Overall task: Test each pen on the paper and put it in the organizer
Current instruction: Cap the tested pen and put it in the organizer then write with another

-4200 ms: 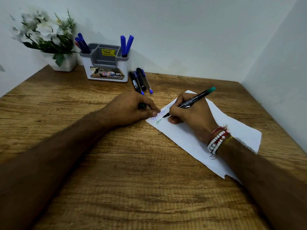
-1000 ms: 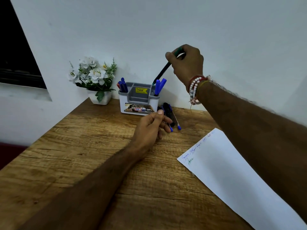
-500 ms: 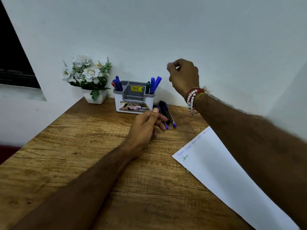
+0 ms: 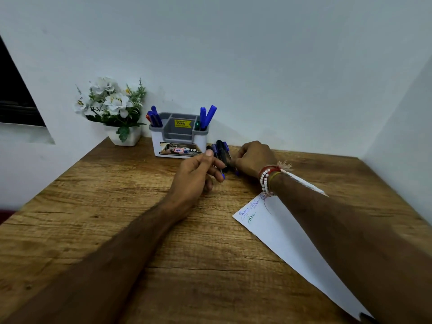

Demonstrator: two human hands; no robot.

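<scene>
Head: pens (image 4: 221, 149) between left hand (image 4: 194, 176), right hand (image 4: 253, 157)

Back wall: plain, pale grey-white painted wall (image 4: 257, 66), smooth, running along the table's far edge
Right wall: second pale painted wall (image 4: 404, 136), meeting the back wall in a vertical corner at the far right
Window: dark rectangular opening (image 4: 14, 97) at the far left, with a pale ledge (image 4: 25, 134) beneath it
Table: brown wood-grain tabletop (image 4: 105, 218), set into the corner, its far and right edges against the walls
Decoration: small white pot of white flowers with green leaves (image 4: 112, 106), at the table's far left, by the wall
Below table: dark reddish strip (image 4: 4, 213) past the left edge; unclear what it is
Light: soft, even, rather dim, with faint shadows on the back wall
</scene>
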